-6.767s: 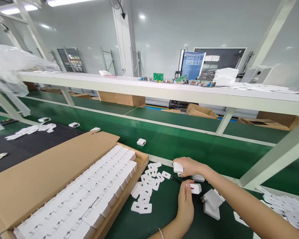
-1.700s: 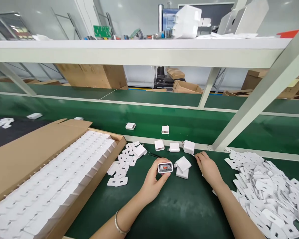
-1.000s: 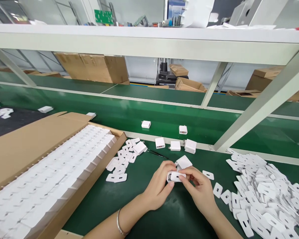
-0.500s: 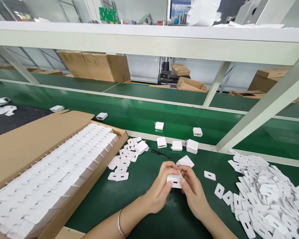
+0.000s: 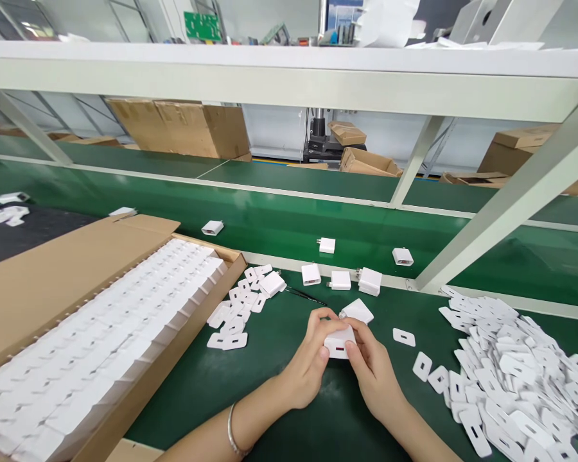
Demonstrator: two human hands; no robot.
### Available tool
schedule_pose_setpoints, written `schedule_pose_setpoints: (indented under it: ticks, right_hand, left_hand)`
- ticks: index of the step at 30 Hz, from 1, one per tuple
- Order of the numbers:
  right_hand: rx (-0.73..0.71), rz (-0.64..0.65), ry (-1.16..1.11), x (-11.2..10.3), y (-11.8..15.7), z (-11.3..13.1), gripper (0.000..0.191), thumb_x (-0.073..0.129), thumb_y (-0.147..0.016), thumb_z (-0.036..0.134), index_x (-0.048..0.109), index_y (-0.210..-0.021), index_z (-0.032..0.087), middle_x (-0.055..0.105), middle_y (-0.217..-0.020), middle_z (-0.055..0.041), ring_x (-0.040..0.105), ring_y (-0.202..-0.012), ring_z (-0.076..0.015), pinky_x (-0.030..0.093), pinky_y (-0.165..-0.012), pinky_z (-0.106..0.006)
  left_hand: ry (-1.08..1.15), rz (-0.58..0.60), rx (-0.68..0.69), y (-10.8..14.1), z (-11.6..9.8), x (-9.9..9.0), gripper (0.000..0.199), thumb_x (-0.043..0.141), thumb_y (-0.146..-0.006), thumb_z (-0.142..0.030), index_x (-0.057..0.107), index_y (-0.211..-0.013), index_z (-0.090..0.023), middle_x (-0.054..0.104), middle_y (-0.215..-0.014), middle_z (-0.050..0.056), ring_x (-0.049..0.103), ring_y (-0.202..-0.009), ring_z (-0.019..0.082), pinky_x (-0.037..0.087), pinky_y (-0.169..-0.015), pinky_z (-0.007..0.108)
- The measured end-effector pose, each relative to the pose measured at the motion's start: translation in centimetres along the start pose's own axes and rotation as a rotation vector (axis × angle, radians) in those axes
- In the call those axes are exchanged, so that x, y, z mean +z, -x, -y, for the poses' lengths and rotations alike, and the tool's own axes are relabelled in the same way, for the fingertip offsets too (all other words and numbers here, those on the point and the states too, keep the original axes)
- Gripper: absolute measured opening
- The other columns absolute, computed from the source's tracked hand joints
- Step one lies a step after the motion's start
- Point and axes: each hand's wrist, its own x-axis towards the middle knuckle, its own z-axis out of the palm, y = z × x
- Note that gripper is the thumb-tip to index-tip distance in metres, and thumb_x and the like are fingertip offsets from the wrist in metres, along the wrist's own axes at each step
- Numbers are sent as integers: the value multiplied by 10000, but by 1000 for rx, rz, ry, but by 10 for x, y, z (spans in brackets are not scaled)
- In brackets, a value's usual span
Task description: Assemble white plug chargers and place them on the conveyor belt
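Observation:
Between my two hands is a white USB charger [image 5: 338, 343], its slotted port face turned toward me. My left hand [image 5: 311, 359] grips its left side, thumb at the front and fingers over the top. On the other side my right hand [image 5: 373, 359] holds it with the thumb against the front right corner. Just behind the fingers lies another white charger [image 5: 359, 310]. Several more chargers rest along the table's back edge, among them a charger [image 5: 311, 274] and a stacked-looking pair [image 5: 369, 281]. Dark tweezers [image 5: 306, 296] lie to the left of these.
An open carton [image 5: 164, 333] with white divided rows fills the left. Beside it lie scattered white slotted plates [image 5: 234, 325]. A large heap of such plates [image 5: 515, 378] covers the right. Behind, chargers stand on a green belt [image 5: 270, 221], under a white shelf frame [image 5: 289, 83].
The chargers on the green belt have shifted to the right. In my hands the charger has tilted slightly, showing more of its top; both hands keep their grip.

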Motion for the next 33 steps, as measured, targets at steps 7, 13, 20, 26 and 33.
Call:
schedule_pose_setpoints:
  ticks: [7,13,20,26,33]
  right_hand:
    - [-14,-11,-72,2,0,-1,407,408,-1092,564,614,-1206,231,569,-751,7,578,-678,-180,489,-632,-280]
    - [-26,2,6,4,4,-3,370,488,-1066,541,612,-1235,235,585,-777,0,600,-718,-197,485,-642,-287]
    - [-23,-8,-1,1,3,-5,369,463,-1073,537,589,-1229,228,587,-788,-7,610,-738,-209,464,-640,-300]
    - [9,64,-17,1,2,-5,378,523,-1045,571,571,-1218,238,649,-864,-18,592,-723,-191,430,-618,-285]
    - [-40,160,347,-15,-22,13,367,468,-1055,547,560,-1264,260,630,-738,21,593,-625,-195,431,-594,-295]
  left_hand:
    - [0,-63,-3,-5,-3,-2,366,361,-1126,-412,648,-1282,-247,607,-1058,70,582,-955,208,475,-870,335]
    - [20,-90,30,-4,-1,-1,368,379,-1122,-416,667,-1239,-220,592,-1015,70,578,-909,204,463,-807,321]
    - [3,18,21,-3,-7,-4,387,339,-1124,-452,527,-1399,-255,569,-1161,88,553,-1033,228,462,-928,364]
    - [60,-12,1,-1,-2,-1,307,438,-1105,-437,586,-1295,-247,523,-1064,61,534,-941,202,453,-850,323]
    - [183,-149,-42,-3,9,1,354,396,-1112,-473,627,-1279,-264,579,-1111,64,538,-995,210,432,-890,324]
